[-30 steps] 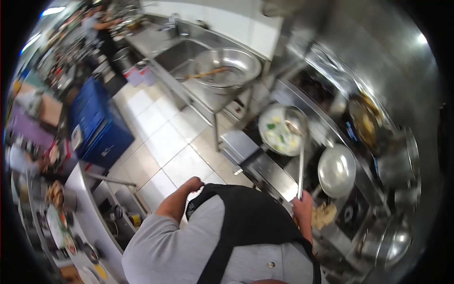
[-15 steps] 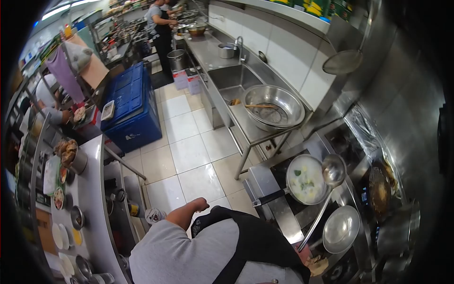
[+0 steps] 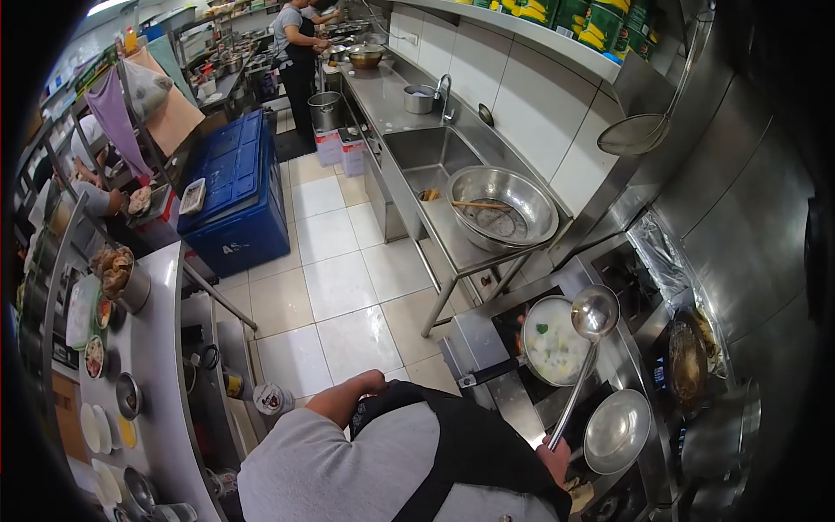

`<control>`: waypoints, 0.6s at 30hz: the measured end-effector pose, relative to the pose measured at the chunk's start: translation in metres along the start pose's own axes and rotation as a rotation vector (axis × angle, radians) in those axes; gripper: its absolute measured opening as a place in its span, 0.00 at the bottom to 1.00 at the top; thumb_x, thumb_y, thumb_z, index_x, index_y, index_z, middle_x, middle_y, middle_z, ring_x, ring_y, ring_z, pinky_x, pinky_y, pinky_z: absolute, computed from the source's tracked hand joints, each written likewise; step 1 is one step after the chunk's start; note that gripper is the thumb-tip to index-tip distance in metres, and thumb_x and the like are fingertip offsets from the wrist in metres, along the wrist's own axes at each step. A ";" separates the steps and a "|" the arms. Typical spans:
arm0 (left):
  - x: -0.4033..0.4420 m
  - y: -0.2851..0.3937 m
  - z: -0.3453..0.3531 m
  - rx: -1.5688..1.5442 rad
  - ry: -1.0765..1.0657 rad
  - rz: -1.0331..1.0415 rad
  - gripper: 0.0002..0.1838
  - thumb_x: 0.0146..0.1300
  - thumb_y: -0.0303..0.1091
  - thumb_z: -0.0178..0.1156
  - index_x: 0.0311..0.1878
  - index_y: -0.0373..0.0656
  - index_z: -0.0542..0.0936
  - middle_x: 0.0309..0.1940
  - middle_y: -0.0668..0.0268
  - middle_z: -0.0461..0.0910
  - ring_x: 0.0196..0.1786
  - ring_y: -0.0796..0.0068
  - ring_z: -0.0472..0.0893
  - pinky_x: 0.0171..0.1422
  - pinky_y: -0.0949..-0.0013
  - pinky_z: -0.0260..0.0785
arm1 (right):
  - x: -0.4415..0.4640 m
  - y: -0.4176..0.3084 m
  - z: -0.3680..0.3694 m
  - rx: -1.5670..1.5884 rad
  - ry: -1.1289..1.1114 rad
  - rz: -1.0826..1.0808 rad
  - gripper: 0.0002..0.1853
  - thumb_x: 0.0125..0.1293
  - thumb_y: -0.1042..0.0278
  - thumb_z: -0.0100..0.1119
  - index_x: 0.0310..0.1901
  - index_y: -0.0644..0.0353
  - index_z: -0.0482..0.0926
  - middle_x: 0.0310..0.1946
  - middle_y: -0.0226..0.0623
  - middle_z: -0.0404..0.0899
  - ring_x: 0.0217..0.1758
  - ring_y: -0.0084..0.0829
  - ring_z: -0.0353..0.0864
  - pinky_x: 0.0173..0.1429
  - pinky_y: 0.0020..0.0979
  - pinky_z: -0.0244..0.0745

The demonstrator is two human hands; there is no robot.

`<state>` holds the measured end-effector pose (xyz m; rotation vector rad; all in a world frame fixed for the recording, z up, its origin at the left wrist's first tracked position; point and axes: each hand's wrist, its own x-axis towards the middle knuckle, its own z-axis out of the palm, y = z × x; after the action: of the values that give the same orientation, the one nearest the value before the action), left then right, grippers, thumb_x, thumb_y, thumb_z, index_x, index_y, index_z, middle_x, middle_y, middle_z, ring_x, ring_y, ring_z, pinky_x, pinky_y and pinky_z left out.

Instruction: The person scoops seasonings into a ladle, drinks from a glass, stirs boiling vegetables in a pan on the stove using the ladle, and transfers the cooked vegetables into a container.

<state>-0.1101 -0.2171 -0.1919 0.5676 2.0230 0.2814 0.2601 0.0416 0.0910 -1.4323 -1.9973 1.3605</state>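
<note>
My right hand [image 3: 555, 456] is closed round the handle end of a long metal ladle [image 3: 595, 315], whose bowl is over the right edge of a pan of white, milky food [image 3: 555, 346] with green pieces. Just right of this hand lies a shallow metal pan [image 3: 617, 431]. My left hand [image 3: 372, 381] is held near my waist, beside the black apron [image 3: 461, 426]; its fingers are curled, and what they hold, if anything, is hidden. A beige cloth [image 3: 577, 494] is below my right hand.
Ahead, a sink counter [image 3: 477, 257] bears a large metal bowl [image 3: 503, 209]. A dark wok [image 3: 687, 361] is at the right. To the left are a blue chest [image 3: 237, 187] and a shelf counter [image 3: 165, 322] with dishes. A person [image 3: 296, 65] stands far back.
The view has swung round and steadied. The ladle bowl, earlier inside the pan, is now raised at its right edge. My right hand still holds its handle.
</note>
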 end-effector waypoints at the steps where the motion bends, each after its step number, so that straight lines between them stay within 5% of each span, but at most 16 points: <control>1: -0.001 0.003 -0.003 -0.035 -0.019 0.004 0.19 0.61 0.45 0.57 0.39 0.36 0.85 0.35 0.51 0.86 0.34 0.56 0.86 0.40 0.55 0.80 | 0.001 0.003 -0.001 -0.003 0.001 -0.003 0.10 0.50 0.78 0.52 0.36 0.65 0.72 0.23 0.30 0.69 0.20 0.22 0.67 0.25 0.29 0.66; 8: 0.000 -0.014 -0.006 -0.086 -0.029 -0.042 0.20 0.63 0.44 0.55 0.33 0.33 0.84 0.30 0.49 0.85 0.30 0.56 0.86 0.35 0.54 0.79 | -0.006 -0.014 0.006 0.079 0.036 0.046 0.09 0.49 0.77 0.51 0.34 0.65 0.72 0.24 0.33 0.69 0.20 0.23 0.68 0.25 0.30 0.67; 10: 0.019 -0.037 -0.002 0.326 -0.038 0.292 0.20 0.64 0.43 0.56 0.33 0.32 0.83 0.28 0.50 0.84 0.29 0.56 0.85 0.35 0.56 0.80 | -0.009 -0.027 0.002 0.098 0.019 0.132 0.08 0.48 0.78 0.50 0.33 0.64 0.71 0.24 0.34 0.70 0.20 0.26 0.72 0.23 0.32 0.71; 12: 0.020 -0.043 0.000 -0.140 -0.099 -0.098 0.18 0.64 0.43 0.57 0.36 0.33 0.83 0.30 0.51 0.85 0.29 0.56 0.86 0.33 0.56 0.80 | 0.014 0.034 0.001 -0.047 0.094 -0.084 0.09 0.51 0.79 0.51 0.36 0.64 0.72 0.23 0.34 0.71 0.19 0.28 0.76 0.22 0.35 0.74; 13: 0.023 -0.049 -0.002 -0.105 -0.133 -0.092 0.19 0.65 0.43 0.57 0.37 0.32 0.83 0.30 0.54 0.85 0.29 0.58 0.87 0.31 0.54 0.81 | 0.012 0.027 0.002 0.083 0.055 0.132 0.09 0.54 0.78 0.53 0.38 0.65 0.73 0.23 0.34 0.71 0.18 0.27 0.75 0.21 0.35 0.73; 14: 0.051 -0.079 0.004 0.312 -0.135 0.350 0.16 0.66 0.41 0.56 0.38 0.35 0.83 0.29 0.55 0.85 0.28 0.61 0.87 0.27 0.53 0.80 | 0.010 0.012 0.001 0.112 0.035 0.197 0.08 0.56 0.77 0.54 0.39 0.65 0.73 0.22 0.34 0.72 0.17 0.25 0.74 0.20 0.35 0.71; 15: 0.044 -0.067 -0.005 0.502 -0.150 0.390 0.12 0.64 0.36 0.56 0.39 0.38 0.84 0.29 0.54 0.84 0.31 0.59 0.87 0.30 0.56 0.81 | 0.011 0.013 0.002 0.109 0.075 0.185 0.08 0.56 0.77 0.55 0.39 0.64 0.73 0.22 0.33 0.71 0.17 0.25 0.73 0.20 0.34 0.70; 16: 0.023 -0.046 -0.012 0.139 -0.150 0.063 0.10 0.62 0.33 0.57 0.40 0.42 0.85 0.33 0.52 0.85 0.33 0.56 0.87 0.33 0.61 0.82 | 0.011 0.022 0.001 0.062 0.080 0.172 0.04 0.61 0.77 0.53 0.38 0.63 0.71 0.19 0.33 0.71 0.15 0.27 0.74 0.19 0.32 0.68; 18: 0.015 -0.048 -0.016 0.418 -0.013 0.485 0.12 0.60 0.36 0.58 0.39 0.41 0.85 0.38 0.50 0.85 0.39 0.54 0.87 0.42 0.62 0.82 | 0.004 0.014 -0.001 0.062 0.121 0.213 0.07 0.55 0.76 0.56 0.35 0.63 0.71 0.21 0.35 0.71 0.15 0.27 0.73 0.20 0.33 0.69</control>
<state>-0.1437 -0.2505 -0.2158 1.3227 1.9156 0.1371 0.2670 0.0460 0.0795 -1.6949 -1.7534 1.3711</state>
